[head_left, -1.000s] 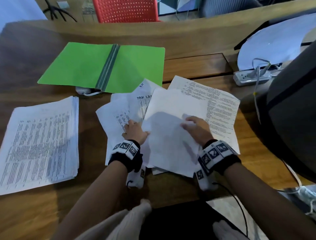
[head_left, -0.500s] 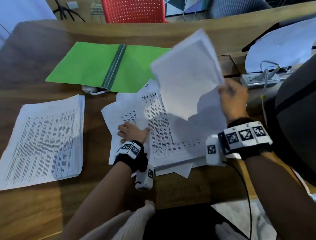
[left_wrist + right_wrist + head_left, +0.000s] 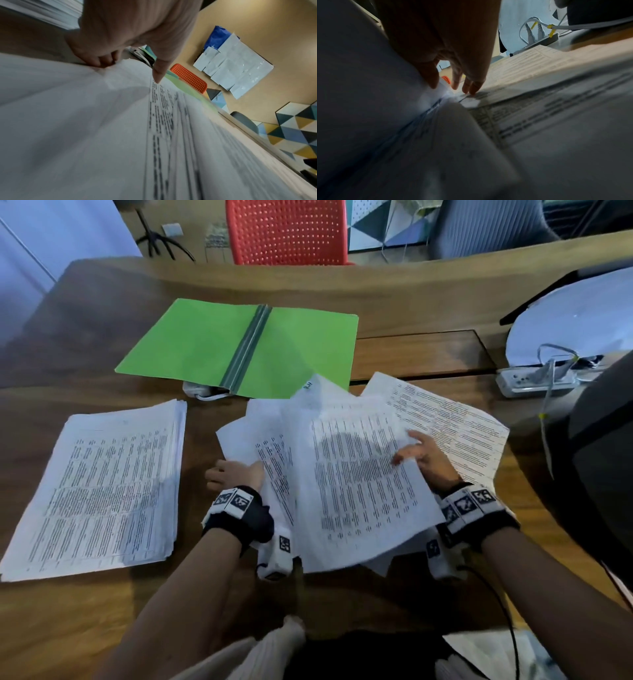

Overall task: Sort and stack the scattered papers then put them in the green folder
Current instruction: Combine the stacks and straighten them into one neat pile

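Observation:
The green folder (image 3: 191, 347) lies open at the back of the wooden table (image 3: 102, 611). A squared stack of printed papers (image 3: 99, 491) sits at the left. Scattered sheets (image 3: 455, 422) overlap in the middle. My right hand (image 3: 407, 450) pinches the right edge of one printed sheet (image 3: 356, 484), text side up, low over that heap; the right wrist view shows the thumb above and the fingers below at the right hand (image 3: 450, 86). My left hand (image 3: 239, 474) grips the heap's left edge, thumb on a printed page, at the left hand (image 3: 130, 69).
A white power strip (image 3: 534, 378) with cables lies at the back right, by a round white board (image 3: 575, 326). A dark bulky shape (image 3: 603, 460) fills the right edge. A red chair (image 3: 287, 231) stands behind the table.
My right hand lifted the top sheet high, turned it over, and brought it back down printed side up over the heap. My left hand stayed at the heap's left edge.

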Demonstrator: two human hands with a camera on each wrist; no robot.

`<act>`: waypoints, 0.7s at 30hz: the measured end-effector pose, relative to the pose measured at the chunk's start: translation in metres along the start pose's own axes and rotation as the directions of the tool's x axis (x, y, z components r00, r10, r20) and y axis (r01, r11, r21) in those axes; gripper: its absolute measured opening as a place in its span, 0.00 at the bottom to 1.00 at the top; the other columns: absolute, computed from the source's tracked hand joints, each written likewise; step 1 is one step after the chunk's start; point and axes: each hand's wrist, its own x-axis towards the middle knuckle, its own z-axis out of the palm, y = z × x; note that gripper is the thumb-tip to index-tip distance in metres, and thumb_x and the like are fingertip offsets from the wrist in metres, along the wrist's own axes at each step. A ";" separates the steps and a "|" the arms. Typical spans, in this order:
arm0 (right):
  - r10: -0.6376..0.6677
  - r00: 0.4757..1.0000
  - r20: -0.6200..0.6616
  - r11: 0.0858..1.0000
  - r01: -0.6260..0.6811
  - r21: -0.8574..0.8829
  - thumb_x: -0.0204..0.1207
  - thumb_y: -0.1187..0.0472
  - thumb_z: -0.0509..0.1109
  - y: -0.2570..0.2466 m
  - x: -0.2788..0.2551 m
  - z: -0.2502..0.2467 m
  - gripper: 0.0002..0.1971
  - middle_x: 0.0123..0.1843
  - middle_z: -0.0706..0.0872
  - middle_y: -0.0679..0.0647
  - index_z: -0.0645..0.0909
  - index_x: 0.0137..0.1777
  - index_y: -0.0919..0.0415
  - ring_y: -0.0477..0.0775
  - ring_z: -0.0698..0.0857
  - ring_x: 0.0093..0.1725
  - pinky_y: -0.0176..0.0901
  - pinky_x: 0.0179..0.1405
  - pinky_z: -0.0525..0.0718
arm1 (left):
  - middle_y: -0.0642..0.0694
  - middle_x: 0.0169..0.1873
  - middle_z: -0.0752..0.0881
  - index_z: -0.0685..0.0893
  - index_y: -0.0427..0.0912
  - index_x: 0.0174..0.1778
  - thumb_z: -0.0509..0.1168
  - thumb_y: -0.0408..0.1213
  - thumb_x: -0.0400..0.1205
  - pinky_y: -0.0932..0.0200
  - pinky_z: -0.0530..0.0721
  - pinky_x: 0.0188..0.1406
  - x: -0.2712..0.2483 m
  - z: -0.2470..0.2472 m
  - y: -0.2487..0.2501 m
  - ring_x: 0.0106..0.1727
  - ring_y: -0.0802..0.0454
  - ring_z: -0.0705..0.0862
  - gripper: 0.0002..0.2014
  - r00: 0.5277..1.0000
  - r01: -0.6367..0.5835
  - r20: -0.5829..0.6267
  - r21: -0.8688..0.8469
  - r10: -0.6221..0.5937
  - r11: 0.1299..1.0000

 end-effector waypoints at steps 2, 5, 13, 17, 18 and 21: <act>0.126 0.992 -0.019 0.992 -0.126 0.002 0.74 0.76 0.65 -0.002 -0.008 0.005 0.19 0.42 0.85 0.52 0.87 0.43 0.50 0.60 0.85 0.44 0.57 0.59 0.80 | 0.33 0.77 0.57 0.61 0.32 0.75 0.69 0.45 0.77 0.47 0.60 0.77 0.004 -0.003 0.003 0.78 0.34 0.59 0.36 0.999 -0.004 0.037 -0.029 0.005 1.000; 0.184 0.976 -0.113 0.981 -0.174 0.089 0.75 0.76 0.63 -0.009 -0.006 0.009 0.09 0.43 0.89 0.58 0.85 0.47 0.73 0.52 0.88 0.40 0.58 0.55 0.83 | 0.32 0.74 0.64 0.68 0.34 0.72 0.69 0.41 0.77 0.47 0.65 0.74 0.010 -0.004 0.008 0.75 0.33 0.65 0.30 0.997 -0.061 0.040 -0.113 0.066 0.992; 0.267 0.961 -0.076 0.961 -0.271 -0.054 0.74 0.69 0.67 -0.035 -0.011 0.042 0.07 0.47 0.86 0.63 0.79 0.51 0.68 0.63 0.86 0.48 0.49 0.45 0.86 | 0.37 0.71 0.76 0.69 0.31 0.72 0.63 0.45 0.82 0.46 0.71 0.73 0.002 0.010 0.002 0.73 0.40 0.74 0.27 0.935 -0.262 0.147 -0.324 0.322 0.909; -0.097 0.985 0.143 0.981 0.118 -0.154 0.71 0.77 0.65 -0.071 -0.013 0.066 0.09 0.36 0.86 0.59 0.85 0.43 0.69 0.53 0.82 0.35 0.41 0.36 0.83 | 0.41 0.61 0.83 0.79 0.37 0.64 0.78 0.51 0.65 0.47 0.79 0.65 0.005 0.001 -0.002 0.58 0.45 0.83 0.34 0.851 -0.098 0.382 -0.560 0.361 0.823; -0.118 0.976 0.183 0.977 0.147 -0.155 0.72 0.76 0.66 -0.076 -0.010 0.068 0.09 0.34 0.85 0.57 0.86 0.41 0.66 0.50 0.80 0.33 0.39 0.34 0.80 | 0.36 0.60 0.85 0.80 0.36 0.63 0.79 0.47 0.66 0.44 0.82 0.61 0.008 -0.001 -0.005 0.53 0.42 0.85 0.32 0.836 -0.018 0.434 -0.590 0.336 0.807; -0.005 0.992 0.126 0.984 0.027 -0.178 0.75 0.72 0.64 -0.074 0.001 0.070 0.16 0.30 0.80 0.52 0.82 0.33 0.52 0.49 0.76 0.31 0.39 0.32 0.75 | 0.35 0.49 0.85 0.77 0.30 0.65 0.67 0.29 0.80 0.45 0.83 0.52 0.009 -0.005 -0.012 0.46 0.40 0.83 0.18 0.848 0.098 0.477 -0.572 0.233 0.814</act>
